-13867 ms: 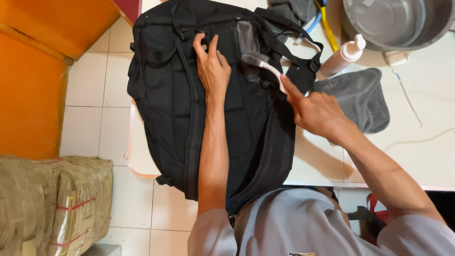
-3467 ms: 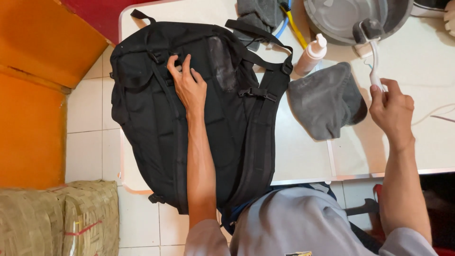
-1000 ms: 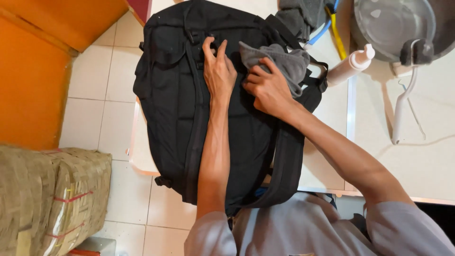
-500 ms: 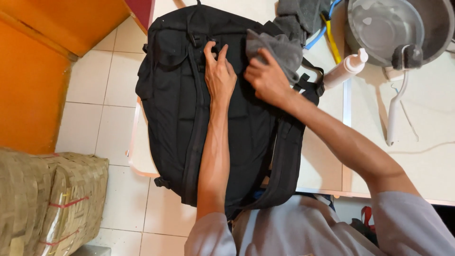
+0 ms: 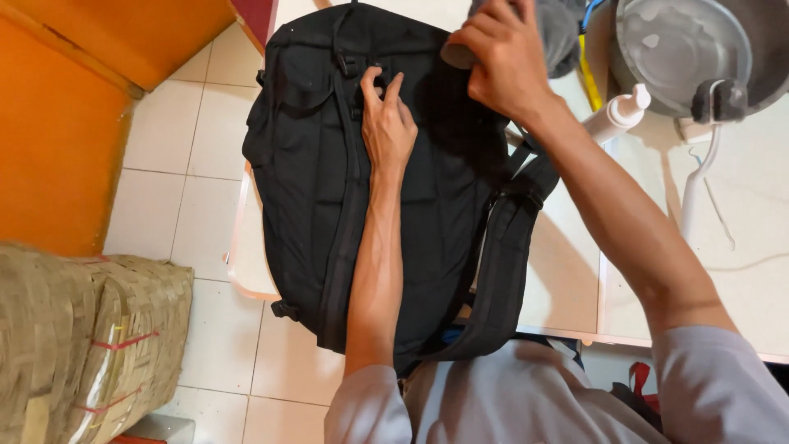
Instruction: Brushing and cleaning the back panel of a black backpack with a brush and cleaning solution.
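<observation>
A home, judging by the tiled floor [image 5: 205, 156], orange cabinet [image 5: 57, 140], woven basket [image 5: 82, 345] and metal basin [image 5: 690, 49] on the desk [image 5: 740, 288].

A black backpack [image 5: 427, 189] is lying flat across the white table's edge, straps trailing toward the person. A grey cloth [image 5: 551, 33] is pressing against its upper right part.

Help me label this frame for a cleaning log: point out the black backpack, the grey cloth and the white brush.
black backpack [image 5: 312, 189]: head view, front panel left of the zip.
grey cloth [image 5: 559, 33]: head view, bunched part right of the right hand.
white brush [image 5: 694, 193]: head view, its handle.
</observation>
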